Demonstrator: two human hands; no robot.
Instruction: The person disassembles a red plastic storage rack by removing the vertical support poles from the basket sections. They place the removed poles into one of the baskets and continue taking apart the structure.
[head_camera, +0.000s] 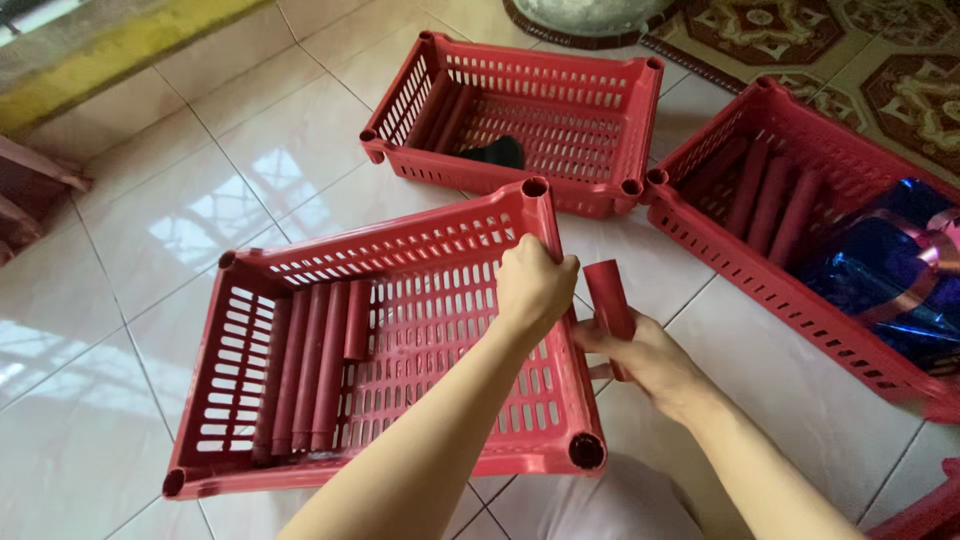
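Three red slotted baskets sit on the tiled floor (150, 230). Left hand (533, 285), fingers curled shut, grips the right rim of the nearest basket (400, 330), just beside it. Right hand (645, 355) wraps its fingers around a short red tube (607, 295).

Bare forearms, apparently sleeveless; hands (535, 285) without rings.

Slotted red plastic basket (380, 350), faintly shiny, gripped by left hand (533, 285). Smooth matt red plastic tube (608, 298) in right hand (640, 355). Glossy white tile floor (200, 200), mirror-like. Crinkled shiny blue foil (890, 265). Woven matt rug (860, 60).
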